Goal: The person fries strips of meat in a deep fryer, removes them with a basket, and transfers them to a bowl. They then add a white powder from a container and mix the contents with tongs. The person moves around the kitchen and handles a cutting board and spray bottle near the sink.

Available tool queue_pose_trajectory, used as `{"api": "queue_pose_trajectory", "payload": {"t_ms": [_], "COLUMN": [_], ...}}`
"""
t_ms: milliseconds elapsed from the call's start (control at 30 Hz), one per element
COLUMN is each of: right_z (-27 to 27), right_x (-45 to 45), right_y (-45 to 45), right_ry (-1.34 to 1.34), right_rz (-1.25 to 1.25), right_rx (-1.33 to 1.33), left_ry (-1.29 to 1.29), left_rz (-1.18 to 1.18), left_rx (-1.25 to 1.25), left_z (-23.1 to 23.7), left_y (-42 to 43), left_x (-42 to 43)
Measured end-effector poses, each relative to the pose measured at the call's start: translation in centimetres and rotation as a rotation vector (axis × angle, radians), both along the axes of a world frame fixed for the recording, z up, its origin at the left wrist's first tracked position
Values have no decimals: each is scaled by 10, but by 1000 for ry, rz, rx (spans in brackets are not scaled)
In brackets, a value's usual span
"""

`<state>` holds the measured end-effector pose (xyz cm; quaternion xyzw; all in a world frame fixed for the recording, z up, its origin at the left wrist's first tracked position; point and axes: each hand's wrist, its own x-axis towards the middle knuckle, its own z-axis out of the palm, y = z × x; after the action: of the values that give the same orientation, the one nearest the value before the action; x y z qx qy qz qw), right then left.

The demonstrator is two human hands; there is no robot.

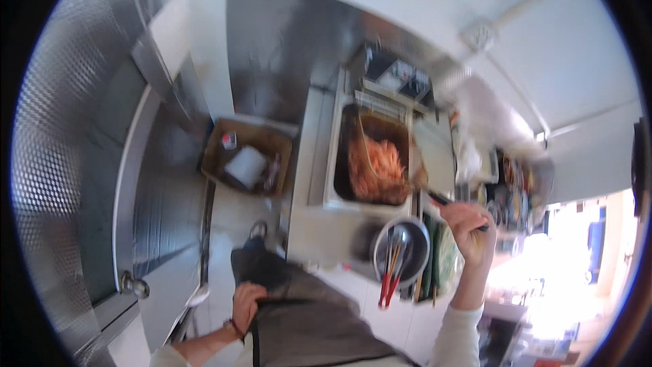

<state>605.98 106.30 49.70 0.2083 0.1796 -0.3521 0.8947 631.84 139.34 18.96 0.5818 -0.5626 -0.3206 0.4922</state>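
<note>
My right hand (469,230) is closed around the black handle (439,198) of a wire strainer (416,176), which reaches over a dark rectangular fryer tank (344,189). A heap of orange-pink strips of food (378,165) fills much of the tank, and a thin curved wire rim crosses it. Blur hides how much of the food lies in the strainer. Down by my hip, my left hand (247,302) rests with curled fingers against the edge of my dark apron (310,323). Whether it pinches the cloth cannot be told.
A steel pot (428,244) with red-handled tongs (388,288) stands near the counter's front. Left of the steel counter (316,232) sits a cardboard box (214,163) holding a white bundle. A door with a round knob (135,285) is at far left. Crowded items (514,183) line the right.
</note>
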Motion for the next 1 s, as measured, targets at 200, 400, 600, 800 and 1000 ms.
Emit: {"api": "queue_pose_trajectory", "payload": {"t_ms": [200,400,600,800,1000], "right_z": [-8,-6,-33,-37,-24], "right_x": [-5,-6,-14,-24,-28], "right_y": [1,12,16,35,50], "right_ry": [35,-40,-123,-103,-20], "right_rz": [-8,-73,-143,-114,-114], "right_rx": [-1,-7,-78,-6,-217], "left_ry": [40,8,-35,-131,-37], "left_rz": [42,61,13,4,-172], "left_rx": [74,71,13,80,264], "left_z": [24,14,14,20,33], "left_y": [1,-14,-25,-13,-50], "left_x": [-1,1,5,10,28]}}
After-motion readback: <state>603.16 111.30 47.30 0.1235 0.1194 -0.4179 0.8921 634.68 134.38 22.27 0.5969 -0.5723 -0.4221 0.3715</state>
